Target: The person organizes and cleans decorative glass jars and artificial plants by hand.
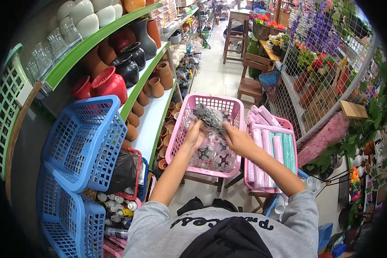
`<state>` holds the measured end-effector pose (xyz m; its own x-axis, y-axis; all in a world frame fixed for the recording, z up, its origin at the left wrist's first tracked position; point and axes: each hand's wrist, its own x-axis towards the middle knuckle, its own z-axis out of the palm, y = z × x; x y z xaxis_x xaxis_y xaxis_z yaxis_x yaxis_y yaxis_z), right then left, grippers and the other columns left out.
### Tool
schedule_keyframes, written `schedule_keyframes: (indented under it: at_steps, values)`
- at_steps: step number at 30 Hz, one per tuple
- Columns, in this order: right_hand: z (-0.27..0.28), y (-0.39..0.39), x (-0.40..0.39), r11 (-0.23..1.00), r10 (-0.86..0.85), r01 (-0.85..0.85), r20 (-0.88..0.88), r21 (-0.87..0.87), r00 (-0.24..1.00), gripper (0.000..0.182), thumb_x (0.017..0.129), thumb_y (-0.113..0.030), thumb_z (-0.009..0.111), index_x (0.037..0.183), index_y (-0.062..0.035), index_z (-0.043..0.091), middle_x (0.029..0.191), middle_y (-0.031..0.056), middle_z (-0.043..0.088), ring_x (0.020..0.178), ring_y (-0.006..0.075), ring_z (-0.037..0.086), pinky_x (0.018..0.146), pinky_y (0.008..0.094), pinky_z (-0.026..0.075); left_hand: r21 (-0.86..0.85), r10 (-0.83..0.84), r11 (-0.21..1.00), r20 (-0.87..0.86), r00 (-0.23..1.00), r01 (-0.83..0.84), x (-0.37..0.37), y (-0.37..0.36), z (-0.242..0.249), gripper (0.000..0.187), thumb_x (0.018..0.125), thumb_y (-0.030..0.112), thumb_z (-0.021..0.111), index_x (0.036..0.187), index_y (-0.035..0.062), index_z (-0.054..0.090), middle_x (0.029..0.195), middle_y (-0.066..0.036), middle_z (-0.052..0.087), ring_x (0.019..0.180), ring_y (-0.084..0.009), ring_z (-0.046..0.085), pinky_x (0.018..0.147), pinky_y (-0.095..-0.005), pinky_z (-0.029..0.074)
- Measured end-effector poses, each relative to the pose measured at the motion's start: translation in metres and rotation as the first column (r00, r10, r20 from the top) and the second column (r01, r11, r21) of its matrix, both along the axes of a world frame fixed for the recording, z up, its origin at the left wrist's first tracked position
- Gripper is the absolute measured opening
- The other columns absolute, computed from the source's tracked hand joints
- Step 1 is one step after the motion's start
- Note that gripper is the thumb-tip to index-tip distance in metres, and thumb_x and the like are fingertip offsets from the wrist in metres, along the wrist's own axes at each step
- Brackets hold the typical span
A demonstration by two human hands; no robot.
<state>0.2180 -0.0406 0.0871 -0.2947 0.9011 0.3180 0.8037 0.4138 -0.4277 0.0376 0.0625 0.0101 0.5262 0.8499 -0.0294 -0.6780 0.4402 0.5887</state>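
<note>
Between both hands I hold a dark grey, frizzy-looking bundle [208, 116]; its exact kind cannot be made out. My left hand [195, 134] pinches its left side, and my right hand [238, 139] grips its lower right end. Right below lies a pink plastic basket [235, 173] with slotted walls. Inside it are several clear plastic-wrapped pieces [223, 161] with dark star-shaped parts. The fingers partly cover the bundle and the pieces under it.
To the right, a second pink basket [293, 127] holds pink and teal wrapped packs [276, 155]. Blue baskets [79, 142] are stacked at left, beside shelves of pots [109, 84]. A wooden chair [250, 81] and a wire rack [296, 107] stand ahead on the right.
</note>
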Motion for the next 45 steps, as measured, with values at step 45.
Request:
schedule_keyframes:
  at_steps: [45]
  values:
    - [-0.010, 0.008, -0.020, 0.984, -0.013, 0.042, -0.171, 0.170, 0.985, 0.038, 0.086, -0.019, 0.055, 0.121, -0.0074, 0.047, 0.089, 0.0216, 0.062, 0.076, 0.0396, 0.061, 0.065, 0.0468, 0.048, -0.074, 0.147, 0.987, 0.021, 0.989, -0.145, 0.000, -0.036, 0.051, 0.043, 0.095, 0.038, 0.031, 0.115, 0.0068, 0.052, 0.107, -0.006, 0.061, 0.100, -0.0209, 0.058, 0.086, -0.0387, 0.047]
